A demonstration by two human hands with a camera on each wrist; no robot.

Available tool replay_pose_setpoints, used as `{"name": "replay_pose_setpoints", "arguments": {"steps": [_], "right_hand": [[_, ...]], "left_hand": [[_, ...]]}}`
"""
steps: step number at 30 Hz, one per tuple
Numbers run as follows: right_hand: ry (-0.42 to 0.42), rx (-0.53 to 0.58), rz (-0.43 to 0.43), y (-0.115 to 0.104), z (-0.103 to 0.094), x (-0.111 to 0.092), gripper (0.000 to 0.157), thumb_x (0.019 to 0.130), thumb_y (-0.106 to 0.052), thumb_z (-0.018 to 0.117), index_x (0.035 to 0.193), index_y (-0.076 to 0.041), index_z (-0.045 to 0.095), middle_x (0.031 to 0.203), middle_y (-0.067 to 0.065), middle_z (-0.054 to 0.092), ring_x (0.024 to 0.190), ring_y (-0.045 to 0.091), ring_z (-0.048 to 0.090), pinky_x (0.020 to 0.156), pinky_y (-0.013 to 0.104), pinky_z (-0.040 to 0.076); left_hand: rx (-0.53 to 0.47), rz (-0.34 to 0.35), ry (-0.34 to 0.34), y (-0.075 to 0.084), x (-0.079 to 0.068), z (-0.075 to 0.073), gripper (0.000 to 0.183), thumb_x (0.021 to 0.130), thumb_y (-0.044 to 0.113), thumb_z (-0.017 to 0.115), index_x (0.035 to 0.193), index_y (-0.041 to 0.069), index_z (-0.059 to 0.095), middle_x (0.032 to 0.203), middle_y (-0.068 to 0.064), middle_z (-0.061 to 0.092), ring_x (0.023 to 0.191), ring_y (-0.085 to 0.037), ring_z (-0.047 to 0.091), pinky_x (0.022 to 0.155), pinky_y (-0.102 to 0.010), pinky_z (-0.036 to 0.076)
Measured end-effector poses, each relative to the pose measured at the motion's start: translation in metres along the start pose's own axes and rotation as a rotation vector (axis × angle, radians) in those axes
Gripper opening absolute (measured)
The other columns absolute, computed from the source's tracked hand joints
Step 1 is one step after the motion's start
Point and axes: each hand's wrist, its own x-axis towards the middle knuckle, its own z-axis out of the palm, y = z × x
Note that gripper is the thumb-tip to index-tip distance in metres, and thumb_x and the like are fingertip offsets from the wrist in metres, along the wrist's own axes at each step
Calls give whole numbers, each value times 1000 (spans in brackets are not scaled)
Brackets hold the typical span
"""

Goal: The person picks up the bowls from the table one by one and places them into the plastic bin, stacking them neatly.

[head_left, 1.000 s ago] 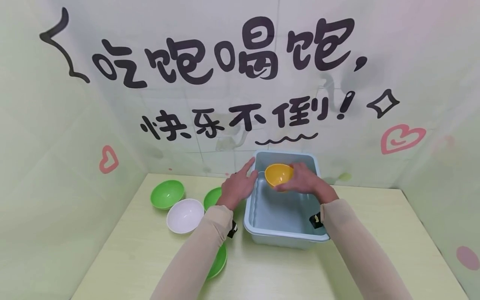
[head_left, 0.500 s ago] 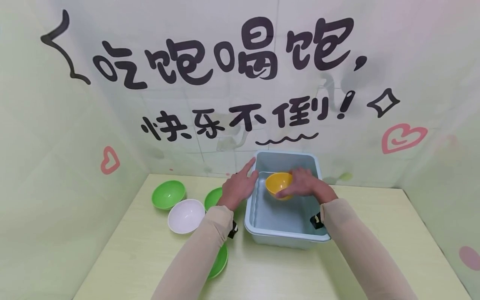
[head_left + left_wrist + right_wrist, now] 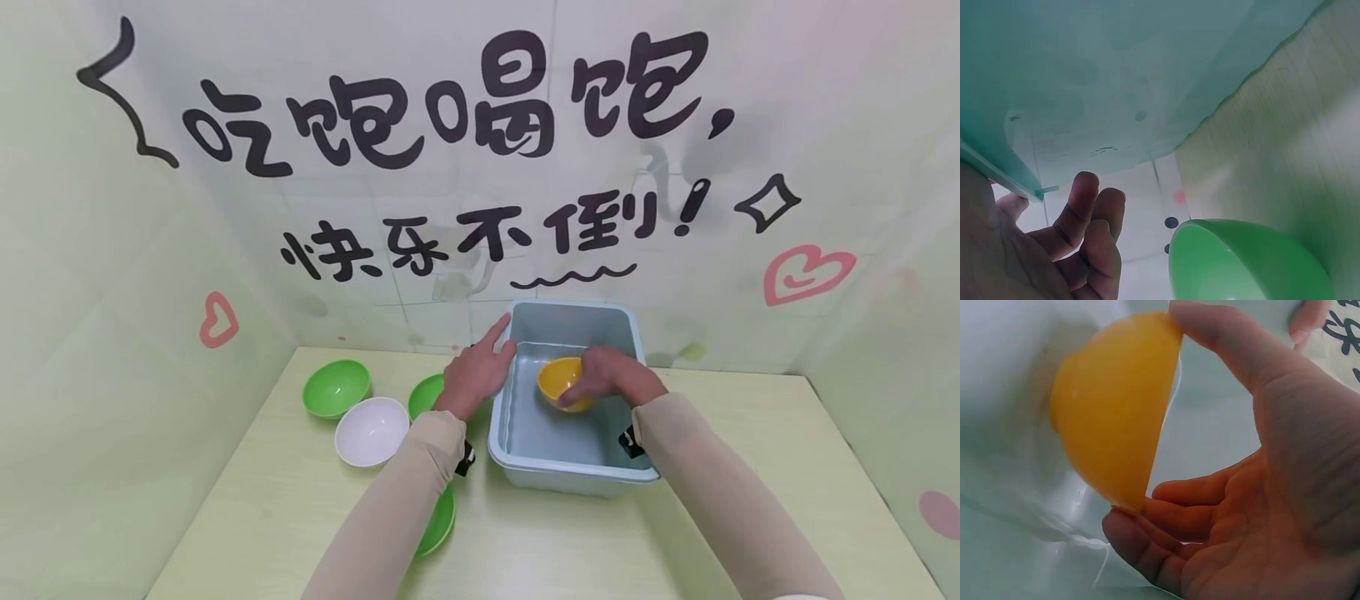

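Observation:
In the head view, a yellow bowl [image 3: 558, 382] is low inside the pale blue basin [image 3: 573, 475]. My right hand [image 3: 611, 375] grips its right side. The right wrist view shows the thumb at one side of the bowl's rim and fingers at the opposite side, the palm over the mouth of the yellow bowl [image 3: 1116, 412]. My left hand [image 3: 476, 375] rests on the basin's left rim, its index finger stretched toward the back corner. Seen from the left wrist, its other fingers [image 3: 1100, 250] hang loosely outside the basin wall [image 3: 1116, 81].
Left of the basin on the table [image 3: 262, 500] are a green bowl [image 3: 336, 389], a white bowl [image 3: 371, 433] and two more green bowls, one [image 3: 425, 393] behind the left hand, one [image 3: 441, 525] partly under the left forearm. A printed wall sheet [image 3: 450, 317] stands behind.
My right hand has lowered the yellow bowl deeper into the basin, slightly toward me and to the right. The left hand stays on the rim.

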Motion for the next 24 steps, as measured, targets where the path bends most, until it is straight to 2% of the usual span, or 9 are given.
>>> {"name": "replay_pose_setpoints", "arguments": {"steps": [11,17,24], "right_hand": [[-35,-20,36,-4,3,0,57,74,-53,83,101,-9,59,89,7,58,88,23,55,77,34,44],[-35,-71,43,-7,4,3,53,76,-47,85,101,-7,60,90,7,59,85,23,56,76,34,44],[-81,-74,55,-4,4,0,59,73,-35,89,111,-5,55,98,9,57,90,25,54,84,36,50]], "left_hand": [[-1,3,-2,0,0,-2,54,103,63,22,157,57,16,147,-4,61,107,-33,66,86,-48,49],[-16,0,5,-1,1,-3,55,103,63,21,157,57,17,146,-4,62,107,-33,66,87,-49,49],[-22,-2,-10,-2,1,0,55,103,65,21,157,56,17,152,-3,56,122,-38,63,96,-54,49]]}}
